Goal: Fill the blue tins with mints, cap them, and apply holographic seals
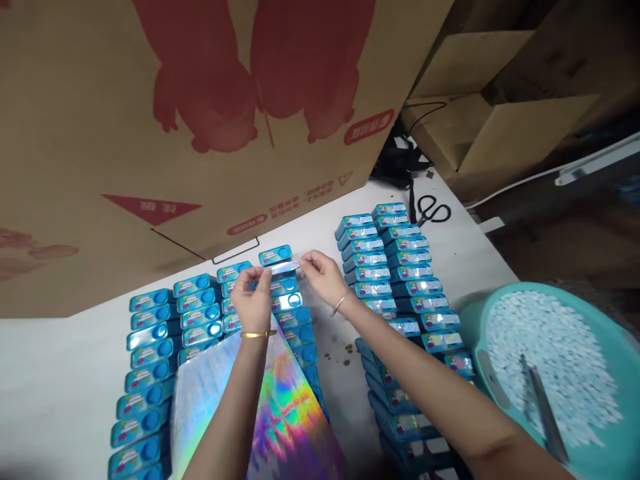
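Observation:
A narrow shiny sticker strip (pixel 285 267) is stretched between my two hands, just above a row of small blue boxes (pixel 275 255). My left hand (pixel 254 300) pinches its left end, and my right hand (pixel 324 277) pinches the right end. Below my left hand, a rainbow-shimmering holographic sheet (pixel 295 407) lies over part of the boxes, with my left forearm across it. To the right of my right hand stand two more columns of blue boxes (pixel 367 259), with shiny strips along their tops.
A large cardboard carton (pixel 115 133) with red print stands behind the boxes. Black-handled scissors (pixel 434 210) lie at the back right. A teal basin (pixel 543 293) at right holds many small pale pieces (pixel 555 353) and a metal tool like tongs (pixel 547 413). Beyond is an open carton (pixel 525 133).

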A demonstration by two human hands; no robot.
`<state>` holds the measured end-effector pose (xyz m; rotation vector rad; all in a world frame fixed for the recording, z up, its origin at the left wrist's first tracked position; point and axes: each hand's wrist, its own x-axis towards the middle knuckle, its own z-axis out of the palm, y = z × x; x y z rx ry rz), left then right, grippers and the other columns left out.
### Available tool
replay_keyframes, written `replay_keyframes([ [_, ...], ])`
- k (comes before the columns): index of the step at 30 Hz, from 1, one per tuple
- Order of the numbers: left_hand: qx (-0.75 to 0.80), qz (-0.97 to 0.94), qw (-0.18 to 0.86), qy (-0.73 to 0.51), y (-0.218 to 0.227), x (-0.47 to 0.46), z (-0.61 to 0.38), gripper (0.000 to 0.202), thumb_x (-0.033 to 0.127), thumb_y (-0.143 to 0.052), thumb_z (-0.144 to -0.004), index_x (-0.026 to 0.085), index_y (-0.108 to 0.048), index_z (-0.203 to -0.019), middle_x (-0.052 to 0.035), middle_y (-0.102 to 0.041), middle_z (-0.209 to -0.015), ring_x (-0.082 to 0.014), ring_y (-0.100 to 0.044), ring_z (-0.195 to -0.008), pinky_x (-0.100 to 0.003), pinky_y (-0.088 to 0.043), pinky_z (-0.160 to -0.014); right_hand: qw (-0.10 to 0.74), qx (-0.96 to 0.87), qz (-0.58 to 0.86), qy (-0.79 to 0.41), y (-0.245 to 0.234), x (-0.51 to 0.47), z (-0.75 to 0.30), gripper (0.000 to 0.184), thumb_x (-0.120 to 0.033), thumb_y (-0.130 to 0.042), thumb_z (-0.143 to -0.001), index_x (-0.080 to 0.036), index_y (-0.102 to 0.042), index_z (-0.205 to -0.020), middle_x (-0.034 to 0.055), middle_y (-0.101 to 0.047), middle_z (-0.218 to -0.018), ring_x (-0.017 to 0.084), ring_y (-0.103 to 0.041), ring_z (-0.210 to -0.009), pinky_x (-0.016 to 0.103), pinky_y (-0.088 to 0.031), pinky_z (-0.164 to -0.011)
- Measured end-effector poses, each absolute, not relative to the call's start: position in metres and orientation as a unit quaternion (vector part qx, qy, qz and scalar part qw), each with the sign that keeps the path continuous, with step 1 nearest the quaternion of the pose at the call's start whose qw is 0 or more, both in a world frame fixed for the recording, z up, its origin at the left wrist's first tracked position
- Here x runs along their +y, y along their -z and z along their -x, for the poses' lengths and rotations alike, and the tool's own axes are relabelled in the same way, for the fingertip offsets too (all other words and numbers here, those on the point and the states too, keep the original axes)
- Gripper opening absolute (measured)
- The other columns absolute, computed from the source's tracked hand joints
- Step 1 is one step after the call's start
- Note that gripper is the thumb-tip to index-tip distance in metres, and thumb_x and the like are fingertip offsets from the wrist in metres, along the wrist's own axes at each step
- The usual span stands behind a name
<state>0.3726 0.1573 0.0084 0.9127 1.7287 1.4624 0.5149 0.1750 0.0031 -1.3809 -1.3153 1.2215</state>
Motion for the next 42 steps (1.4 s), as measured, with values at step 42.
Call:
replay_keyframes([
  [42,0.639,-0.738,0.154,-0.151,-0.029,0.092,-0.294,0.023,0.039,-0.050,-0.089,0.023,-0.062,-0.100,-0.0081,-0.059,-0.108,-0.0249,-0.052,-0.100,-0.041,-0.038,-0.088,0.332,-0.733,0.513,-0.299,0.013,0.143,-0.500,0.030,-0.030,-0.041,-0.095,-0.016,-0.062,-0.111,0.0109,-0.057,-0.102,0.022,-0.051,-0.097,0.033,-0.040,-0.087],
])
